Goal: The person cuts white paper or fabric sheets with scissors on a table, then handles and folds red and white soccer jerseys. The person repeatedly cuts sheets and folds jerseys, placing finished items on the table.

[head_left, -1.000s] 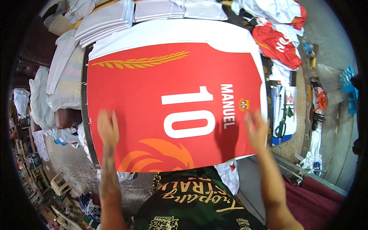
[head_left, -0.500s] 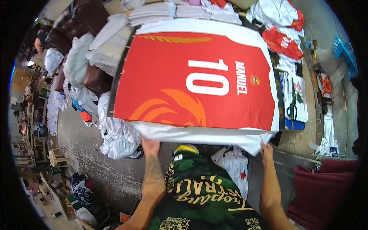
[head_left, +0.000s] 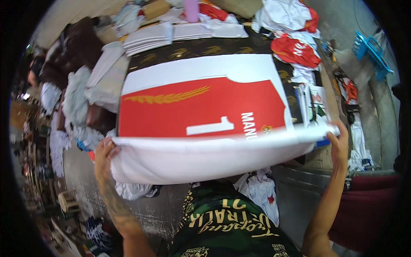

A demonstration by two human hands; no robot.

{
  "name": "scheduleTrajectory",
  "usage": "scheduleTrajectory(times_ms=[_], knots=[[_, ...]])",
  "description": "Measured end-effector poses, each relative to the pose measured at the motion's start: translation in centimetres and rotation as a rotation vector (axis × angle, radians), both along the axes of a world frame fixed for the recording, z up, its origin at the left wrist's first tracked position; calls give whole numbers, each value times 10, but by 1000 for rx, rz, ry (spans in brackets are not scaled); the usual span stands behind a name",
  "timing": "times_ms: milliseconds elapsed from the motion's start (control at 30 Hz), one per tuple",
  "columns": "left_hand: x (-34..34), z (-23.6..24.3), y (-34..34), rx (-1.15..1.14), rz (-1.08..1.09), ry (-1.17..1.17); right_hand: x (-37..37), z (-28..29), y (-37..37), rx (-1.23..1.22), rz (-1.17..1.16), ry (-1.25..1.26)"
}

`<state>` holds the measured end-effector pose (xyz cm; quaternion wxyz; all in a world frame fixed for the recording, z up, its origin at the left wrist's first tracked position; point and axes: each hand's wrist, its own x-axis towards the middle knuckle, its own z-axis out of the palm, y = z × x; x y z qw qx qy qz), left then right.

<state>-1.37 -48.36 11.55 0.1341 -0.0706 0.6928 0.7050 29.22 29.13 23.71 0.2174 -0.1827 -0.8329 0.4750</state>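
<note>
Spread over a dark patterned table (head_left: 201,46) lies a red printed jersey panel (head_left: 165,118) on white cloth, with a gold leaf design and white lettering. Its near part is raised, so the plain white underside (head_left: 209,160) faces me and hides the lower print. My left hand (head_left: 105,155) is closed on the left near corner of the panel. At the opposite end, my right hand (head_left: 338,141) pinches the right near corner beyond the table's edge. The raised edge hangs slightly slack between both hands.
Folded white cloth stacks (head_left: 147,38) line the table's far side near a pink cylinder (head_left: 191,10). White and red garments (head_left: 295,50) pile at the far right. A brown tufted sofa (head_left: 70,45) holds plastic-wrapped bundles (head_left: 102,81). A blue plastic basket (head_left: 371,53) is at right.
Both hands have risen and spread apart, drawing the panel toward me. Its near edge is now lifted over the print, showing the white underside, and dark table surface shows at the far side.
</note>
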Motion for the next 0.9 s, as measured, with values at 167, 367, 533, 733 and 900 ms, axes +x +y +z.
scheduleTrajectory(times_ms=[167,367,533,733,900], knots=[[-202,-51,49,-379,34,-40,-153,17,58,105,4,-335],[-322,-157,86,-926,189,30,-267,-95,98,-50,-158,-291],[-367,-193,98,-1122,183,314,-333,-181,119,83,-412,-354],[-395,-169,109,-1180,148,269,-411,-222,138,113,-450,-427],[-414,-166,106,-1234,145,182,-440,-217,126,230,-517,-512]])
